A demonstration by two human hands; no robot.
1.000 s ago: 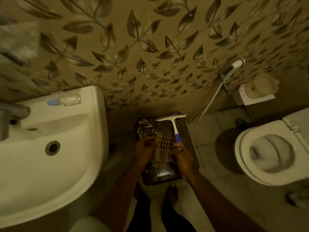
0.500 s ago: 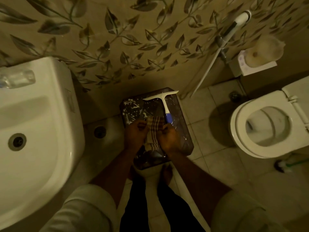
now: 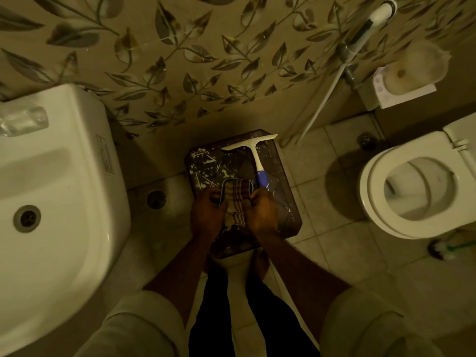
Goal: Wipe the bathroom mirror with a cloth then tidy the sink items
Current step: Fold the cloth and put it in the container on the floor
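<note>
A striped checked cloth (image 3: 237, 199) is bunched between my two hands, low over a dark patterned stool (image 3: 206, 166) on the floor. My left hand (image 3: 208, 215) grips its left side and my right hand (image 3: 262, 212) grips its right side. A white squeegee with a blue handle (image 3: 257, 161) lies on the stool just beyond my right hand. The white sink (image 3: 59, 197) fills the left, with a clear bottle (image 3: 23, 122) lying on its back ledge. The mirror is out of view.
A toilet with an open seat (image 3: 417, 191) stands at right, a toilet brush (image 3: 445, 249) on the floor beside it. A bidet sprayer (image 3: 371, 24) and a paper roll (image 3: 412, 68) hang on the leaf-patterned wall. A floor drain (image 3: 155, 199) sits under the sink.
The view has tilted down, so the sink and wall slid up and left. Both hands stayed on the cloth over the stool and gathered it tighter.
</note>
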